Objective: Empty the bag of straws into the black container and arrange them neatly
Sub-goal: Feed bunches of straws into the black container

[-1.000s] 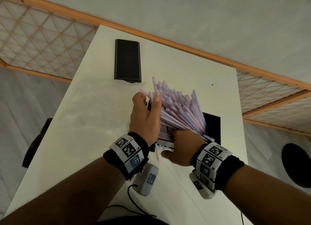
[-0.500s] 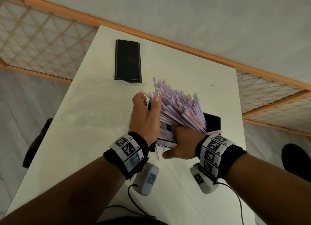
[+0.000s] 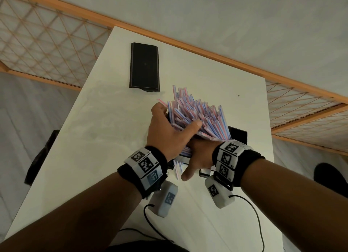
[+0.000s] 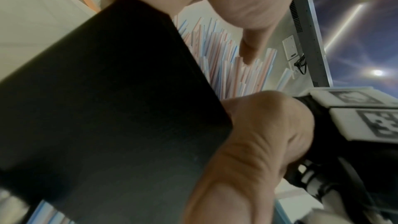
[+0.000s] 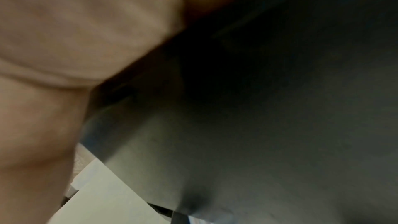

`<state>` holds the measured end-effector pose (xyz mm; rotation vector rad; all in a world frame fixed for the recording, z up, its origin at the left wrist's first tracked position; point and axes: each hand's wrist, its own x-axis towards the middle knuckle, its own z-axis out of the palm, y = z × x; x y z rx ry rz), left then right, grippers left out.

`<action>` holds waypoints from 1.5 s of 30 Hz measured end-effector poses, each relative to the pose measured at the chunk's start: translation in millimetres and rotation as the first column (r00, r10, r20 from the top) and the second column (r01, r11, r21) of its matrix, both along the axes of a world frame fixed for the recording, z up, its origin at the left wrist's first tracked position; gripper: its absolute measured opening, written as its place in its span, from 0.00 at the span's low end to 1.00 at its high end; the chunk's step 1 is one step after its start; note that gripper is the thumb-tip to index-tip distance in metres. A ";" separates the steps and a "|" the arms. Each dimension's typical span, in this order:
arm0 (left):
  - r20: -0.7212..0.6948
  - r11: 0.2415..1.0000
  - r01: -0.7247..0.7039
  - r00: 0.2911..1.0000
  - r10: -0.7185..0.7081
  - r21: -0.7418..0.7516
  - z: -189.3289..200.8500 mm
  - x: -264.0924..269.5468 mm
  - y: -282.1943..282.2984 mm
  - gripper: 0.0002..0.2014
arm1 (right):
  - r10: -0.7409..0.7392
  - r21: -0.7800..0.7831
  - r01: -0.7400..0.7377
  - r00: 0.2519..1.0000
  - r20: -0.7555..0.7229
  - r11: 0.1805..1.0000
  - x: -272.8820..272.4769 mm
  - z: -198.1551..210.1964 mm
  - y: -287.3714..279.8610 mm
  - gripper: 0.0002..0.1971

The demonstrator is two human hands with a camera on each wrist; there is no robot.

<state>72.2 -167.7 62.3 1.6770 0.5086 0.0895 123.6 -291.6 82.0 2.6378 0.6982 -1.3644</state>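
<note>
Clearly arranging is underway: the left hand (image 3: 165, 131) grips the straws (image 3: 197, 118) above the black container (image 3: 238, 136); right hand (image 3: 199, 157) holds the container's near side. Next, level the fanned tips.

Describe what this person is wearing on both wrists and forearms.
Bare forearms, no sleeves. Each wrist carries a black wristband ringed with white blocks printed with black square codes. A white camera box hangs beneath each wrist, tagged likewise, trailing a black cable.
</note>
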 end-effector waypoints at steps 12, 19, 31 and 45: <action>-0.011 0.993 -0.115 0.993 0.115 0.003 2.9 2.7 2.4 0.40 | -0.111 0.184 0.118 0.993 -0.047 0.976 8.6 -2.9 -5.5 0.63; -0.010 0.957 -0.264 0.964 0.265 -0.121 17.4 15.9 16.7 0.41 | -0.143 0.175 0.129 0.987 0.072 0.976 3.9 0.0 -9.9 0.39; -0.127 0.979 -0.155 0.982 0.139 -0.131 9.5 10.3 8.9 0.32 | -0.146 0.148 0.137 0.988 0.049 0.979 -1.2 -2.2 -7.2 0.40; -0.056 0.974 -0.193 0.981 0.188 -0.121 6.6 6.1 5.4 0.31 | -0.191 0.075 0.201 0.974 -0.118 0.977 16.3 -15.0 6.6 0.64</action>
